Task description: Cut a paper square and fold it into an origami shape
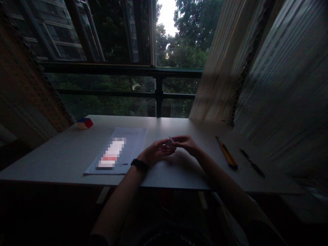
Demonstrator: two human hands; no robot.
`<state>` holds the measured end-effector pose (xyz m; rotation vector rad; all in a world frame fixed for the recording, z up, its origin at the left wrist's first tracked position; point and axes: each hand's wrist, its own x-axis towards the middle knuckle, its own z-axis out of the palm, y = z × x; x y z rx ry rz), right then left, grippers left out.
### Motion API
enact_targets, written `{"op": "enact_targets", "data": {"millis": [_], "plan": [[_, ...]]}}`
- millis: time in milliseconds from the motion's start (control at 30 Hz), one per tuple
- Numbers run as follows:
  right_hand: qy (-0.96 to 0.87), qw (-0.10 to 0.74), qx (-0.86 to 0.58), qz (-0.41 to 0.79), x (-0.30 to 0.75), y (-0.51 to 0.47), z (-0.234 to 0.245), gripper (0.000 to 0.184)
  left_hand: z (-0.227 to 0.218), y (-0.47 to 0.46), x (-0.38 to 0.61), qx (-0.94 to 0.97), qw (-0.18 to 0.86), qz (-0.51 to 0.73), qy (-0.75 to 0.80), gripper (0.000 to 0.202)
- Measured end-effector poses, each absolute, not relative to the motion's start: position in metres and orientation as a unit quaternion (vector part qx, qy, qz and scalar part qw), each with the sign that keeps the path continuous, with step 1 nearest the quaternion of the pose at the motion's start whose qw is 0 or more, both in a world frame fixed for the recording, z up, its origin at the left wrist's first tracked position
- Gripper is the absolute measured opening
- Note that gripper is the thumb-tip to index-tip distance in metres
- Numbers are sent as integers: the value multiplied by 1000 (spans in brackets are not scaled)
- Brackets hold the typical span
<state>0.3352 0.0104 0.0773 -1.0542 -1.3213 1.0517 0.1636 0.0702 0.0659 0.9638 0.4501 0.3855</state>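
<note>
Both hands meet above the middle of the white table [164,174], with a small white folded piece of paper [170,141] between them. My left hand [156,150], with a dark band on its wrist, cups the paper from the left and below. From the right, my right hand [186,142] pinches it between thumb and fingers. The piece is small and dim, so its exact folds are hard to make out. Beside my left forearm lie white paper sheets [137,141], flat on the table and partly covered by a pixelated patch.
A yellow utility knife [227,153] lies right of my right forearm, with a slim dark pen-like tool [252,163] farther right. At the far left corner sits a colored puzzle cube [85,123]. Beyond the table are a railing [179,70] and window, flanked by curtains [217,68].
</note>
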Motion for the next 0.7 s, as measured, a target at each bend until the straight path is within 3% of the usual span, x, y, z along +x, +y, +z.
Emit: {"op": "enact_targets", "data": {"millis": [433, 700], "plan": [[-541, 543, -439, 469, 333, 14, 67, 32, 69, 62, 161, 423, 855, 220, 204, 26], [-570, 487, -419, 512, 337, 11, 68, 32, 65, 67, 162, 445, 859, 202, 156, 19]]}}
